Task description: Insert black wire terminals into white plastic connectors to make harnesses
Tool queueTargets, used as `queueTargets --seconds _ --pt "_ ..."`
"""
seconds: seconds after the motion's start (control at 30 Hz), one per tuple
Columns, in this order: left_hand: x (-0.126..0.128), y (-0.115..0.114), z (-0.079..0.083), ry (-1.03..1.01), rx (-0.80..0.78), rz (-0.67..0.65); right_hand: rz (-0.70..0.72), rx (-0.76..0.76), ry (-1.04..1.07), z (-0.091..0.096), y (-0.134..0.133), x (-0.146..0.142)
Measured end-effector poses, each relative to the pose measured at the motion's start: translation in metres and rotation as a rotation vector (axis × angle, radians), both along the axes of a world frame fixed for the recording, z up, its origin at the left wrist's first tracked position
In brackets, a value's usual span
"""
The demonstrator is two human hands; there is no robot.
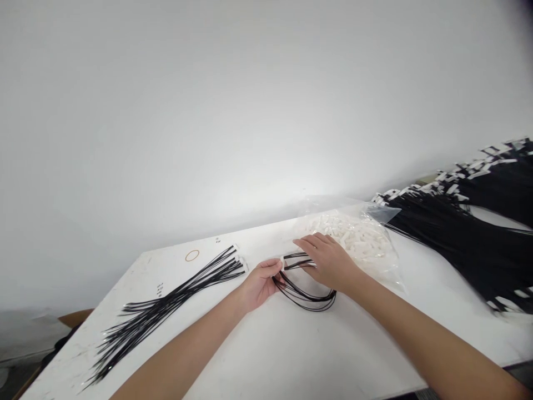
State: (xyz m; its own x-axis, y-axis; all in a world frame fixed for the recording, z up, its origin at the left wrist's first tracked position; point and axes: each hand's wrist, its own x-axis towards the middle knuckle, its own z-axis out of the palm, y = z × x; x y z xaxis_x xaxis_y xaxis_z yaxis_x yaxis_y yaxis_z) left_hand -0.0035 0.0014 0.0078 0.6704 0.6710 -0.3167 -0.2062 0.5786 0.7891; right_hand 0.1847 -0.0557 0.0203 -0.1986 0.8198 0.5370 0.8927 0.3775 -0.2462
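Note:
My left hand (260, 283) pinches a small white connector (282, 263) between thumb and fingers, over the middle of the table. Several thin black wires (314, 307) run from the connector and bend round in a loop below my right hand. To the right, my right hand (327, 260) is closed on the wires, its fingers partly hiding them. On the table left of my hands lies a fanned bundle of black wires (179, 294) with white connectors (239, 259) at its near-hand end. Just behind my right hand is a clear plastic bag (366, 239) full of small white parts.
Large piles of black wires (453, 239) with white connectors cover the right side of the white table (266, 355). A rubber band (192, 255) and handwritten marks lie at the left. A plain wall (250, 111) rises behind the table's back edge.

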Motion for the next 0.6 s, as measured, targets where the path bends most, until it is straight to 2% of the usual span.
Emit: queueTargets --seconds 0.1,0.27,0.43,0.6 --pt "-0.001 0.0 0.0 0.011 0.03 -0.01 -0.012 -0.088 0.147 0.0 0.001 0.002" --pt "-0.002 0.0 0.001 0.015 0.066 0.046 -0.03 -0.093 0.452 0.002 0.003 0.009" --pt "-0.001 -0.001 0.0 0.025 0.068 0.128 -0.075 -0.055 1.004 0.014 0.011 0.023" --pt "0.0 -0.004 0.002 0.059 0.113 0.148 0.015 0.046 1.625 0.025 0.022 0.05"
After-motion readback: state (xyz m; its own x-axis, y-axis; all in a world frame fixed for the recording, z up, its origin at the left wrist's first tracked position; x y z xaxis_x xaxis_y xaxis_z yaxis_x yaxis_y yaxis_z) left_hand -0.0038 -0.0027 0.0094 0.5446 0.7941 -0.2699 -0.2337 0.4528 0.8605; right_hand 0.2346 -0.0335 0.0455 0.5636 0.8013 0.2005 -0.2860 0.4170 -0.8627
